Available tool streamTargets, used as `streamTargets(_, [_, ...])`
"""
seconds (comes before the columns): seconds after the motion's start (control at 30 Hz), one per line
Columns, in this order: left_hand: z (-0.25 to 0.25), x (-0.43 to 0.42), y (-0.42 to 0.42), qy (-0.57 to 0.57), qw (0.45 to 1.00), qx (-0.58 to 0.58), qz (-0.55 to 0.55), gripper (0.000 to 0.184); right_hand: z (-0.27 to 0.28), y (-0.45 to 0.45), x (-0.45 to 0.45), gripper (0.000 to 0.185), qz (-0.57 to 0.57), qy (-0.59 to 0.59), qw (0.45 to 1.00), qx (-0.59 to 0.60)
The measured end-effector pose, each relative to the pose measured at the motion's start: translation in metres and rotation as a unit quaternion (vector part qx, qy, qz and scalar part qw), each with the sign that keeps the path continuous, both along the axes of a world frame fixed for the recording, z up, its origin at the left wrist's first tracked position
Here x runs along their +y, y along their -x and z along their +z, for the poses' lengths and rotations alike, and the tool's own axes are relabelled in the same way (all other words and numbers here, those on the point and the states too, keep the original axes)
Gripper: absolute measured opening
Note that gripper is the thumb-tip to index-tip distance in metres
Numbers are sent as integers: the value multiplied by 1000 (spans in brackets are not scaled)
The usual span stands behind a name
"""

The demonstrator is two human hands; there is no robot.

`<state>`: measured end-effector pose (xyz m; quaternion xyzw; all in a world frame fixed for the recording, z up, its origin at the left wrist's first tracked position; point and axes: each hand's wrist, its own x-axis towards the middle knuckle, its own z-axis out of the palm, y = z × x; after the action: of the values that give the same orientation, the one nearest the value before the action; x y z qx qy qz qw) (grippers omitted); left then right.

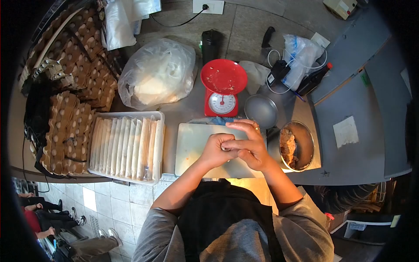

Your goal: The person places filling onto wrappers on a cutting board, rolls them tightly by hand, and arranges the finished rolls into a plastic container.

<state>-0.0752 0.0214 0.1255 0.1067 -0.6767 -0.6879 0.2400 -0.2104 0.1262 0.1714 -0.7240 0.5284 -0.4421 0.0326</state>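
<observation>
Both hands meet above a pale cutting board [190, 144]. My left hand [214, 150] is curled into a loose fist, with a small pale bit showing at its opening. Against that fist lies my right hand [255, 150], one finger stretched up and the others bent over the left fingers, a ring on one. Whatever is between the hands is mostly hidden. Right of the board, a metal bowl [308, 142] holds an orange-brown minced filling [287, 146]. Behind the hands stands a red kitchen scale [221, 98], its pan dotted with crumbs.
At left, a plastic tub [160, 131] holds a row of pale wrapped rolls [124, 146], beside stacked egg cartons [65, 131]. Behind are a bag of white dough or flour [159, 78], a grey bowl [261, 111], a knife [268, 37] and a bottle [314, 81]. Other people's legs [56, 218] show lower left.
</observation>
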Motion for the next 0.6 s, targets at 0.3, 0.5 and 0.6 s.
streamTargets(0.3, [5,2,0,-27,999,10,34,24,2,-8,7,36,-14,7,996,-86])
streamTargets(0.5, [-4,11,11,-96,980,27,170,20,3,-35,16,44,-146,21,968,202])
streamTargets(0.6, [-19,10,14,-97,978,36,181,20,3,-40,16,45,-199,12,949,243])
